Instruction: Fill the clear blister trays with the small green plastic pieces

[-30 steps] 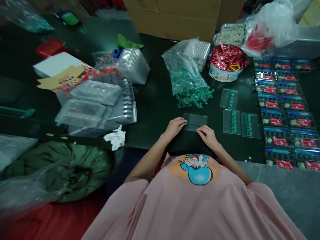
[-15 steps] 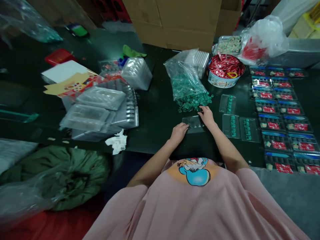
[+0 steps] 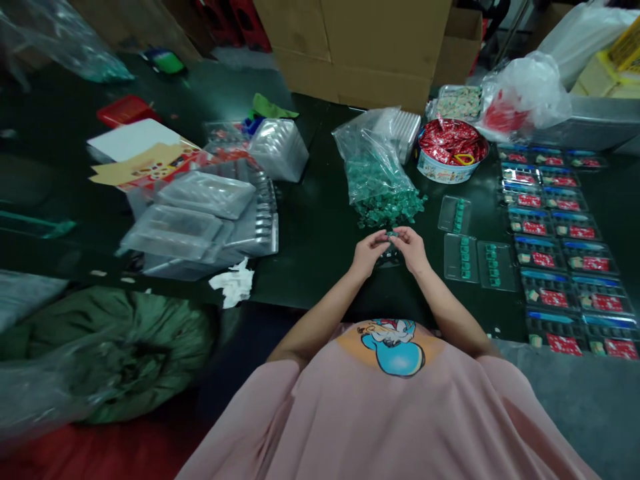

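pinches a small green piece (image 3: 392, 235) between the fingertips of the left hand (image 3: 369, 253) and the right hand (image 3: 412, 251), both narrow; hovers over a clear tray (image 3: 388, 260), partly hidden, on the dark counter (image 3: 310, 283); has the green pile (image 3: 393, 208) just beyond, spilling from a plastic bag (image 3: 373, 157); shows three filled trays (image 3: 461, 257) to the right
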`<state>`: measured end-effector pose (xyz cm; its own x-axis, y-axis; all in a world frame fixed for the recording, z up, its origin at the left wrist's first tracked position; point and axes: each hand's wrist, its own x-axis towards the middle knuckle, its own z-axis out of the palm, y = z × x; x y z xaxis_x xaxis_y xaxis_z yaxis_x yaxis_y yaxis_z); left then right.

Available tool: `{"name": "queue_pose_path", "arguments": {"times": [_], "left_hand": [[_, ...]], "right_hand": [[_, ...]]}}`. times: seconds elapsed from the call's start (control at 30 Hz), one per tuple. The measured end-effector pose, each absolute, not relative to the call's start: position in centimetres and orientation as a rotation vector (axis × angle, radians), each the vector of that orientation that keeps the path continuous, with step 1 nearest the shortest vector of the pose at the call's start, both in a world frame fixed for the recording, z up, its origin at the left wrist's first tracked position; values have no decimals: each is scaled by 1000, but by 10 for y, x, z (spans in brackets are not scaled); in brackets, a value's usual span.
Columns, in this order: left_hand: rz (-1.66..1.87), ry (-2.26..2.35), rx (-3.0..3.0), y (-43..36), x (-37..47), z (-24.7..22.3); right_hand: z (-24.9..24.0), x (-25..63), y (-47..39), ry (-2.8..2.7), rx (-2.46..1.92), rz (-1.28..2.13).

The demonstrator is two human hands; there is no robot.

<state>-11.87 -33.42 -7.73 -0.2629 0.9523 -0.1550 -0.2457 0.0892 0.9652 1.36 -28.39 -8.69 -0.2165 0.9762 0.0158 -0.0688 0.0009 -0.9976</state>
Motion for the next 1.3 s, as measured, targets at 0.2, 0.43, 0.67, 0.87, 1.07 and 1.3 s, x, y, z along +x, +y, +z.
{"name": "queue_pose_path", "arguments": {"times": [0.2,0.43,0.67,0.87,1.07,1.3], "left_hand": [[1443,1291,660,-325,-117,-90],[1463,1401,1035,-319,-135,-67],[1401,1283,907,-346,-122,-64],[1368,1148,960,-342,-129,-63],[1284,982,1153,-338,-137,-57],[1221,1022,1036,-339,-137,-59]], "right_hand": [[-89,23,-294,-1325,-1107,1264],[-94,26,-299,-1231,-1073,1424],[-83,27,-314,-1403,-1059,1334],[-69,34,-317,-1561,-1072,1275],[-62,34,-321,-1553,-943,1389],[-59,36,-318,-1491,-920,1473]]}}
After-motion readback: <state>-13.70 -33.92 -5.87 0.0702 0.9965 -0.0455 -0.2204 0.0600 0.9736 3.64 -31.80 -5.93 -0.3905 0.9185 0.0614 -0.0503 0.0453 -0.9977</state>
